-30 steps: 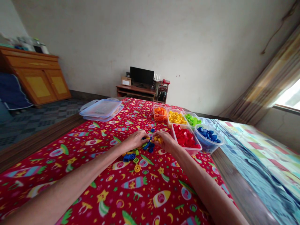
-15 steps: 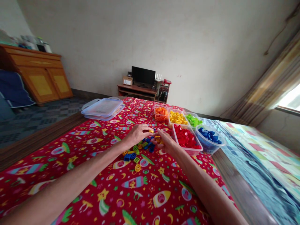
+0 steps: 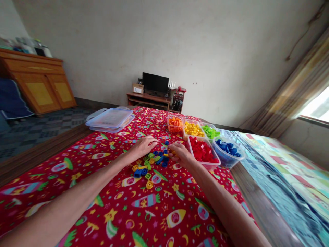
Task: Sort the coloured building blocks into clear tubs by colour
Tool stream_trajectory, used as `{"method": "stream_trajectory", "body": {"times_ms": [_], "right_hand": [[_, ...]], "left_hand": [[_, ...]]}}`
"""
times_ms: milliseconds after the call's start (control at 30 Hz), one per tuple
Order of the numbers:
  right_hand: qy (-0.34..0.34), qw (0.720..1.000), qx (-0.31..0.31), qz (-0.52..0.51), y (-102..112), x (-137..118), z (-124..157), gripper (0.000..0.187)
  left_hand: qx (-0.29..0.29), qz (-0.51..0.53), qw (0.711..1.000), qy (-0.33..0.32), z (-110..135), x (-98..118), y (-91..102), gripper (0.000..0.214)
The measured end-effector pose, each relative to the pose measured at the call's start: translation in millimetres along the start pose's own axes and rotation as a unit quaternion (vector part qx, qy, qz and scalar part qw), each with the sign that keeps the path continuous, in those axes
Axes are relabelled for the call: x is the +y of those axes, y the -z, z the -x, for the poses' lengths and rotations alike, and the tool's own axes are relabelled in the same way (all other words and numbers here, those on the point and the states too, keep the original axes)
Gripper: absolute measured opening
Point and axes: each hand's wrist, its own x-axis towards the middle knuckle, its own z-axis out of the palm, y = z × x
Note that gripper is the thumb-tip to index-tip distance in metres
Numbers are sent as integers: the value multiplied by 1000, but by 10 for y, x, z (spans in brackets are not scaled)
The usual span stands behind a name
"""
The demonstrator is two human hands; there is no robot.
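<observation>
Several loose blue, green and yellow building blocks [image 3: 159,159] lie scattered on the red patterned cloth [image 3: 123,199]. Just left of the pile, my left hand [image 3: 144,145] hovers low with loosely bent fingers and nothing visible in them. My right hand [image 3: 180,153] is on the pile's right side, its fingers curled around yellow building blocks [image 3: 173,152] that show partly below them. A single blue block [image 3: 166,142] sits between the two hands. Close beside my right hand stands a clear box of red blocks [image 3: 203,150].
Behind the red box are tubs of orange blocks [image 3: 175,125], yellow blocks [image 3: 193,129] and green blocks [image 3: 210,131]. A round tub of blue blocks [image 3: 228,147] stands at the right. Stacked clear lids [image 3: 110,119] lie at the far left. A bed [image 3: 280,161] adjoins the table on the right.
The yellow block that was in my left fingertips is no longer there. My left hand has drawn back to the left, and my right hand has curled around yellow blocks.
</observation>
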Motion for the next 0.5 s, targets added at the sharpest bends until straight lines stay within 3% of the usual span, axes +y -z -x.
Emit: {"method": "stream_trajectory", "body": {"times_ms": [100, 267, 400, 500], "right_hand": [[-16, 999, -38, 35, -11, -34, 44, 24], [6, 998, -44, 51, 107, -249, 119, 29], [68, 992, 32, 99, 412, -580, 25, 27], [64, 957, 165, 230, 712, -843, -221, 23]], "left_hand": [[-10, -12, 999, 38, 39, -226, -66, 34], [8, -10, 1000, 7, 71, -350, -150, 33], [17, -6, 1000, -9, 77, -365, -178, 34], [23, -4, 1000, -13, 87, -393, -196, 33]]}}
